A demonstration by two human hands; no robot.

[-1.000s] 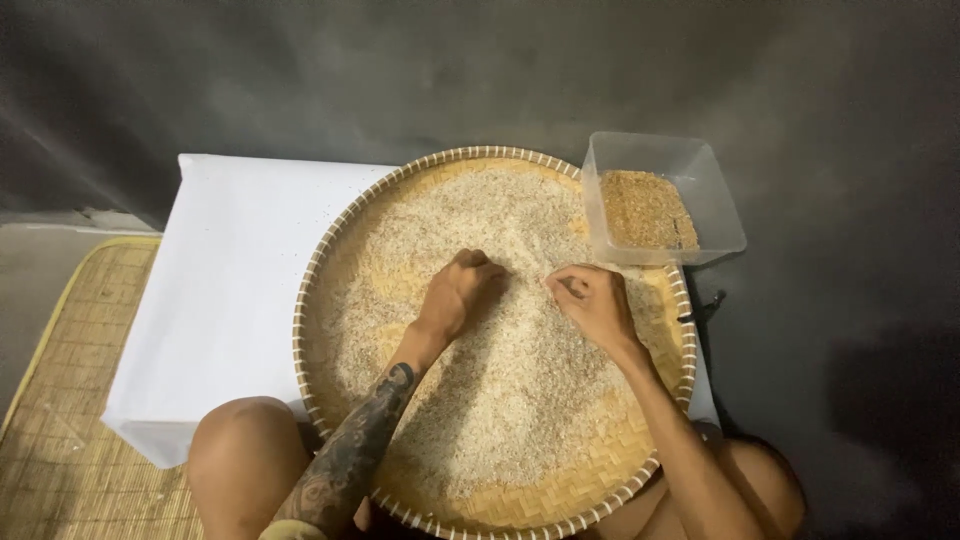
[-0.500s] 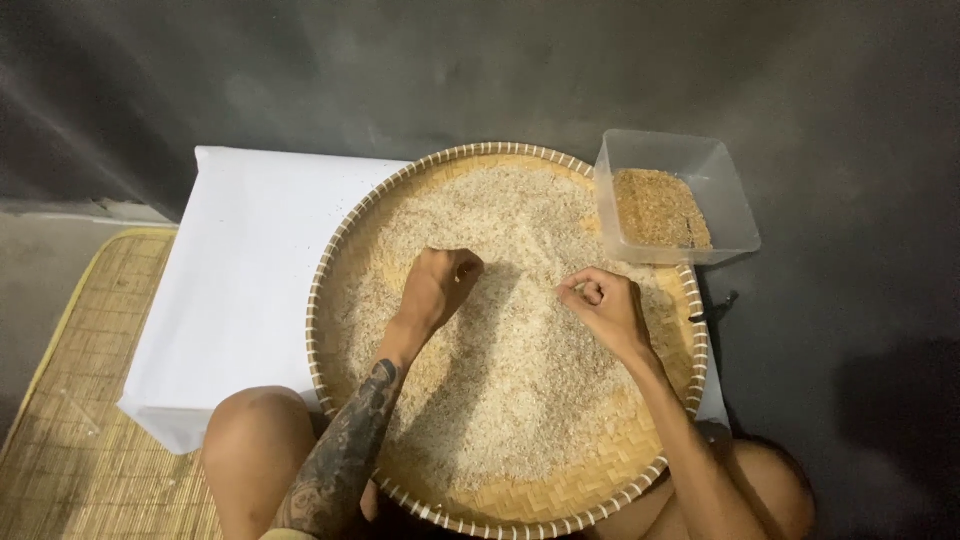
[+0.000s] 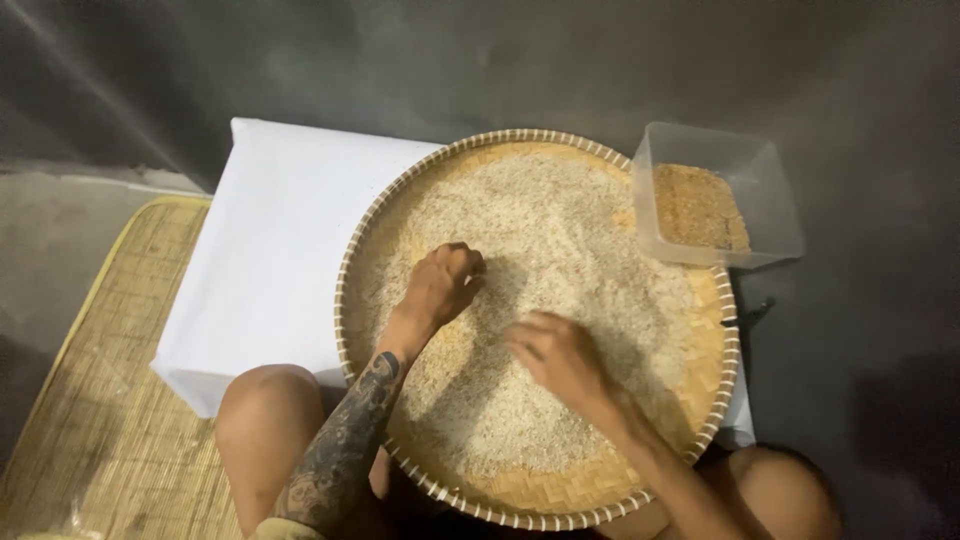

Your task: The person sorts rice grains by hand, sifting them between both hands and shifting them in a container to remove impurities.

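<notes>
The left hand (image 3: 445,285) sits curled, fingers tucked in against the grain (image 3: 560,260) near the tray's (image 3: 700,395) centre; whether it pinches anything I cannot tell. The right hand (image 3: 555,355) is blurred, fingers loosely bent over the grain lower right of centre, its grip unclear too. The grain fills the round woven tray mid-frame, thinning toward the lower right rim. A clear tub (image 3: 720,195) touches the upper right rim. White cloth (image 3: 280,250) lies left, a mat (image 3: 100,400) lower left.
</notes>
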